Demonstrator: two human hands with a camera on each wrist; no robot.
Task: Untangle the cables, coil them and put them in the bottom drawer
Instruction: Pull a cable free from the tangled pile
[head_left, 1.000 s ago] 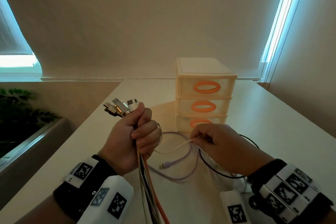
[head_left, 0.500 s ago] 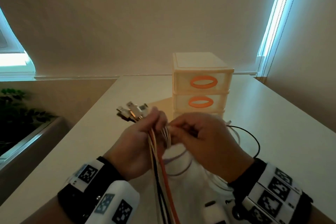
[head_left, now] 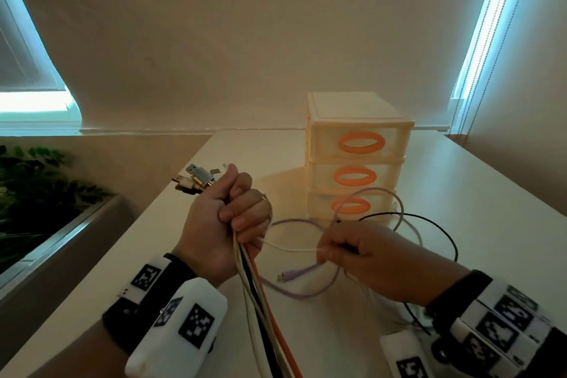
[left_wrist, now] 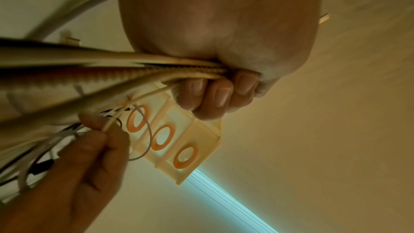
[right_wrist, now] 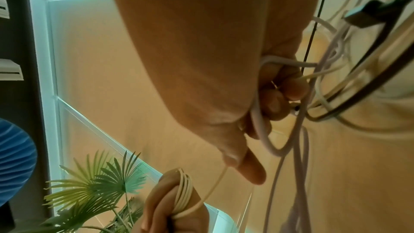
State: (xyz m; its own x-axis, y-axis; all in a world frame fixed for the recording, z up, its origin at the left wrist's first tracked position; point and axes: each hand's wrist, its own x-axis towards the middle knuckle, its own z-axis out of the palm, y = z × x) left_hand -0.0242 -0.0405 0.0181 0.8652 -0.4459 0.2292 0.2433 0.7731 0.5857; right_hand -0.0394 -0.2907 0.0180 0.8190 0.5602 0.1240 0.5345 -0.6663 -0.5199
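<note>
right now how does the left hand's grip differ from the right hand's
The left hand fists a bundle of cables, plugs sticking out above; the right hand pinches one thin white cable at its fingertips. The left is raised, the right lower, nearer the drawer unit. That white cable links both.

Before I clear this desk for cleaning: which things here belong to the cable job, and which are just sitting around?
Part of the job:
- cable bundle gripped by the left hand
- thin white cable pinched by the right hand
- purple cable, black cable
- drawer unit, bottom drawer closed

Just there:
- plant
- window blinds
</note>
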